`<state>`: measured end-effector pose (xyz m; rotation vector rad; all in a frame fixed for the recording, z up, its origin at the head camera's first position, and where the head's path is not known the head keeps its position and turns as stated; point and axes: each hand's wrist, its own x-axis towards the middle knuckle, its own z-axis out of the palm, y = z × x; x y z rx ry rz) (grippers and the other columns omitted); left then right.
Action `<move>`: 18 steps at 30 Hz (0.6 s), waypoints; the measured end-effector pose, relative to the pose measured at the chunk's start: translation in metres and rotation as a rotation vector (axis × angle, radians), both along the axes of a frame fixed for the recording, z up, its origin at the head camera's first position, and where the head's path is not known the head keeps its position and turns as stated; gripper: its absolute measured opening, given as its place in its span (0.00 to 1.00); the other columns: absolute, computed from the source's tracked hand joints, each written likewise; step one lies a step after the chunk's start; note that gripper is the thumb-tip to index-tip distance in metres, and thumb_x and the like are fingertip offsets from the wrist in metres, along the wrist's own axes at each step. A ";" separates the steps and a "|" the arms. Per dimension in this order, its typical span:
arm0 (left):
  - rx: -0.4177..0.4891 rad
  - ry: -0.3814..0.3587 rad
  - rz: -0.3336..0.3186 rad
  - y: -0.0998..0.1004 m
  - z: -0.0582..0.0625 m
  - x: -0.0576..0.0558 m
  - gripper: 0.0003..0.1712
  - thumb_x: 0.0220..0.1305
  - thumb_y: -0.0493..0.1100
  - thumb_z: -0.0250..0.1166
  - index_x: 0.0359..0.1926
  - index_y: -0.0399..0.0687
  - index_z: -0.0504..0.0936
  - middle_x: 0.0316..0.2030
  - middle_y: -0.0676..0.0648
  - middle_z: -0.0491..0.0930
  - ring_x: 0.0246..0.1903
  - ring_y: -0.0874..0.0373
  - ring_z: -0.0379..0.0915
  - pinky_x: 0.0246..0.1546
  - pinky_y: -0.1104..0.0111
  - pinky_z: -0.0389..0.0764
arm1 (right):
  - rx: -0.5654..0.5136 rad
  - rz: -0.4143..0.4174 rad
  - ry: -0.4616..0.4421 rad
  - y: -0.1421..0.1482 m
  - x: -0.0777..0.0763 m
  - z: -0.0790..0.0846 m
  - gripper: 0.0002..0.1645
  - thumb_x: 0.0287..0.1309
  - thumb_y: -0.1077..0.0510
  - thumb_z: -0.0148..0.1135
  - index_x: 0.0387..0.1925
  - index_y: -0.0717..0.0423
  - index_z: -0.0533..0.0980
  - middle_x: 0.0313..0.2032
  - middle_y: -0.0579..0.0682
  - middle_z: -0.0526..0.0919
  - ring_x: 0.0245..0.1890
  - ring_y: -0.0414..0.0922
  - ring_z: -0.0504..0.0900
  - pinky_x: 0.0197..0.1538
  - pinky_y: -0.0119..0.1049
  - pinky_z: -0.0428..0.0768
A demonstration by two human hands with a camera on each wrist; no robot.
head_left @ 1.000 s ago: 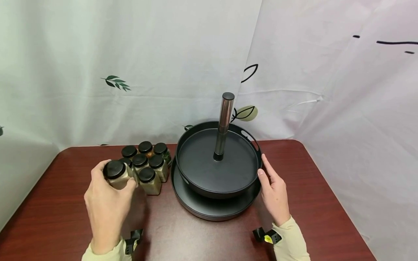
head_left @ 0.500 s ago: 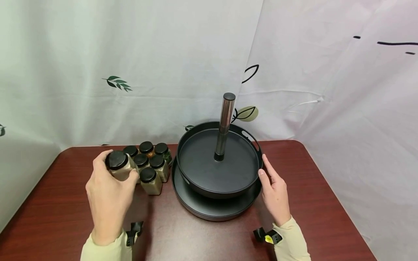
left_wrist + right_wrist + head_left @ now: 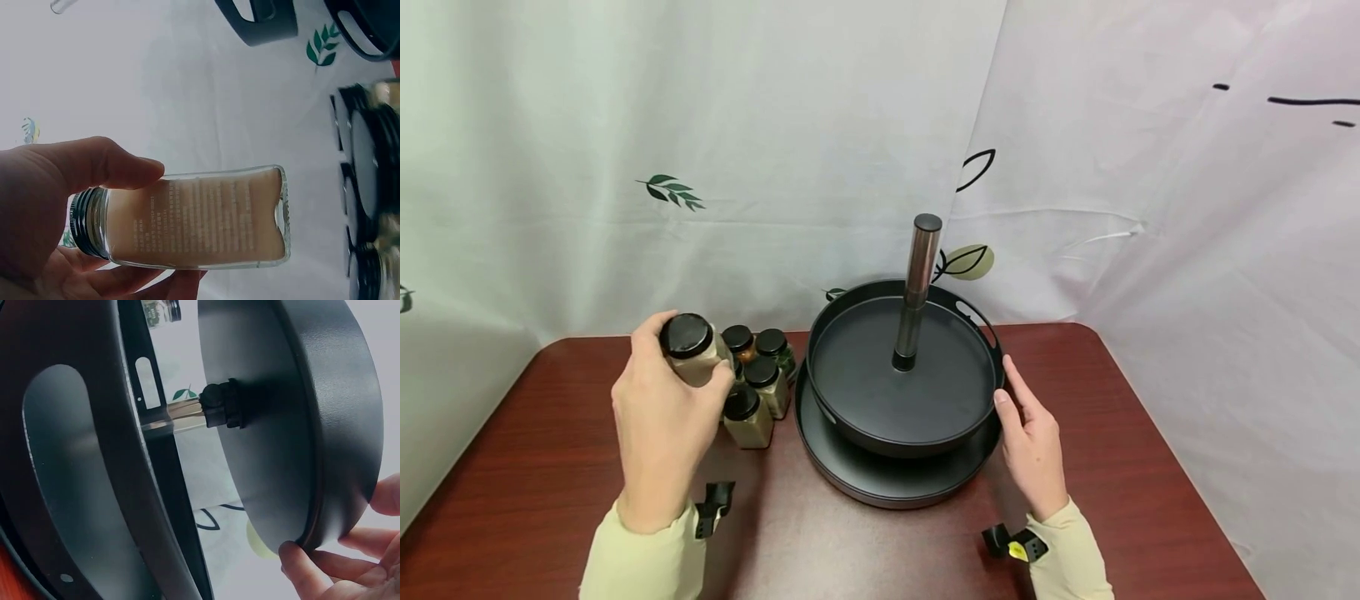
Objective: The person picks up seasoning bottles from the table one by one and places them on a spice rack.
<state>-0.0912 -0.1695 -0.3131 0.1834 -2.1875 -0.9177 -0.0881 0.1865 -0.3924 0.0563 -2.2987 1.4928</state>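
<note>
My left hand (image 3: 666, 417) grips a square glass spice jar (image 3: 696, 362) with a black lid, held up over the left of the table. The left wrist view shows the jar (image 3: 200, 219) full of tan powder, with the thumb on one side and fingers on the other. Several similar jars (image 3: 751, 421) stand beneath and beside it, partly hidden by the hand. A black two-tier round tray stand sits right of them. Extended fingers of my right hand (image 3: 1033, 454) rest against the right edge of its upper tray (image 3: 857, 383); in the right wrist view fingertips touch its side and lower edge.
The stand's wider lower tray (image 3: 887, 492) rests on the reddish-brown wooden table (image 3: 850, 550). A metal pole (image 3: 917, 283) rises from the upper tray's middle. A white patterned cloth (image 3: 820, 125) hangs behind the table and along its sides.
The left hand has lifted the jar up and a little to the right, now covering some jars behind it. The right hand has stayed at the tray edge.
</note>
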 end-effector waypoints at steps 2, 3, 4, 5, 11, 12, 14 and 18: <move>-0.007 0.004 -0.017 0.002 0.003 -0.003 0.36 0.48 0.33 0.70 0.62 0.40 0.73 0.42 0.36 0.82 0.36 0.38 0.78 0.39 0.48 0.74 | -0.001 0.000 -0.003 0.000 0.000 0.000 0.27 0.76 0.57 0.53 0.73 0.42 0.67 0.08 0.41 0.58 0.07 0.39 0.55 0.14 0.33 0.61; -0.011 0.005 -0.026 0.003 0.004 -0.004 0.37 0.48 0.33 0.70 0.63 0.40 0.72 0.42 0.36 0.82 0.35 0.39 0.78 0.39 0.48 0.74 | 0.000 0.001 -0.004 0.000 0.000 0.000 0.27 0.76 0.56 0.52 0.73 0.42 0.67 0.08 0.41 0.59 0.07 0.39 0.56 0.14 0.33 0.61; -0.013 0.003 -0.035 0.005 0.006 -0.005 0.37 0.49 0.33 0.71 0.63 0.40 0.72 0.41 0.36 0.82 0.34 0.40 0.77 0.38 0.49 0.74 | 0.002 0.000 -0.004 0.000 0.000 -0.001 0.27 0.76 0.56 0.52 0.73 0.41 0.67 0.08 0.41 0.59 0.07 0.39 0.56 0.14 0.33 0.61; -0.013 0.000 -0.045 0.006 0.007 -0.006 0.37 0.49 0.33 0.71 0.63 0.40 0.72 0.41 0.37 0.82 0.34 0.40 0.77 0.38 0.49 0.74 | 0.002 -0.001 -0.003 -0.001 0.000 -0.001 0.27 0.76 0.56 0.52 0.73 0.41 0.67 0.08 0.42 0.59 0.07 0.40 0.56 0.14 0.33 0.61; -0.002 -0.023 -0.093 0.015 0.016 -0.013 0.38 0.49 0.34 0.70 0.64 0.43 0.72 0.39 0.39 0.82 0.33 0.42 0.77 0.38 0.49 0.75 | 0.021 -0.015 0.015 0.000 -0.001 -0.001 0.27 0.76 0.57 0.53 0.72 0.44 0.68 0.08 0.41 0.58 0.08 0.39 0.55 0.15 0.32 0.61; -0.001 -0.027 -0.098 0.016 0.017 -0.015 0.38 0.49 0.35 0.71 0.65 0.44 0.72 0.39 0.39 0.82 0.33 0.42 0.77 0.38 0.48 0.75 | 0.021 -0.014 0.017 0.000 -0.001 -0.001 0.27 0.76 0.57 0.53 0.72 0.45 0.68 0.08 0.41 0.58 0.07 0.39 0.55 0.15 0.32 0.61; 0.000 -0.037 -0.106 0.018 0.019 -0.017 0.39 0.50 0.35 0.71 0.65 0.44 0.71 0.39 0.39 0.82 0.33 0.42 0.77 0.38 0.48 0.75 | 0.018 -0.010 0.019 0.000 -0.001 -0.001 0.27 0.76 0.57 0.52 0.73 0.44 0.68 0.08 0.41 0.58 0.07 0.39 0.55 0.15 0.32 0.61; -0.001 -0.048 -0.125 0.023 0.023 -0.022 0.39 0.50 0.36 0.72 0.66 0.44 0.71 0.40 0.38 0.83 0.33 0.41 0.78 0.38 0.48 0.76 | 0.009 -0.002 0.020 -0.001 -0.001 -0.002 0.27 0.76 0.57 0.52 0.73 0.42 0.67 0.08 0.41 0.58 0.07 0.39 0.55 0.14 0.33 0.61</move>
